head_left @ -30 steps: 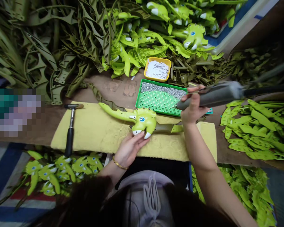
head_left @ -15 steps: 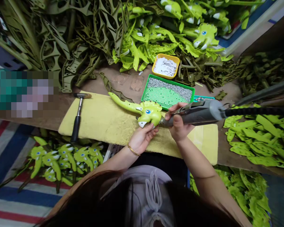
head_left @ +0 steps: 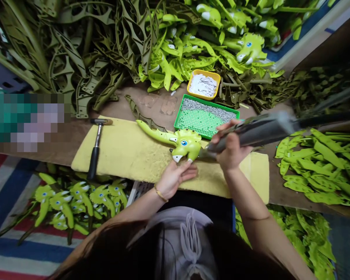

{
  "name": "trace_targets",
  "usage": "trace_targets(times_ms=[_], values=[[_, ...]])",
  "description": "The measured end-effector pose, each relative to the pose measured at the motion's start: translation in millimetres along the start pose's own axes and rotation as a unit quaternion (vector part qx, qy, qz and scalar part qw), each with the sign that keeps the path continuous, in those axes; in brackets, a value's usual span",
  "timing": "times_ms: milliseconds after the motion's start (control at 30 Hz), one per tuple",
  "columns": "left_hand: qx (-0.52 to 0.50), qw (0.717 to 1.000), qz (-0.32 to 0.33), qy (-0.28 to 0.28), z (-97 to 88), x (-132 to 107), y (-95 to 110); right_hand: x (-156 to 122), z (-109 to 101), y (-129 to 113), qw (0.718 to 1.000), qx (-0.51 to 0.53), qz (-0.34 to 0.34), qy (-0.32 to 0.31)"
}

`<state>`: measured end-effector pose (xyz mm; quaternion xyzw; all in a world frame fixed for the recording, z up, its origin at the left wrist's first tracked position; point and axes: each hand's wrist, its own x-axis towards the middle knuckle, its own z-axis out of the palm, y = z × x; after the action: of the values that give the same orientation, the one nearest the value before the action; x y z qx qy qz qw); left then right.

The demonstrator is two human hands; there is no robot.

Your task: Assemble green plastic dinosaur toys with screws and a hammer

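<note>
Lime plastic triceratops [head_left: 185, 144] (tail left)

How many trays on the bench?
2 for certain: a yellow tray holding white paper scraps, and a green perforated tray with silver pellets. A teal edge by the right hand may be a third, mostly hidden.
</note>
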<state>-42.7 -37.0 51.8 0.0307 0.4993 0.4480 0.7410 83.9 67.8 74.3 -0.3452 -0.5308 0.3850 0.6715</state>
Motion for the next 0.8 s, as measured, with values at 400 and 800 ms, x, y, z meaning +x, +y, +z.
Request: trace_targets(times_ms=[400,800], values=[[0.180,0.982,0.064,0.001,-34.3,13,42,41,3,59,0.990,-0.094,-0.041,0.102],[0.145,0.985,0.092,-0.025,-23.5,23,23,40,1,17,0.993,-0.044,-0.070,0.085]])
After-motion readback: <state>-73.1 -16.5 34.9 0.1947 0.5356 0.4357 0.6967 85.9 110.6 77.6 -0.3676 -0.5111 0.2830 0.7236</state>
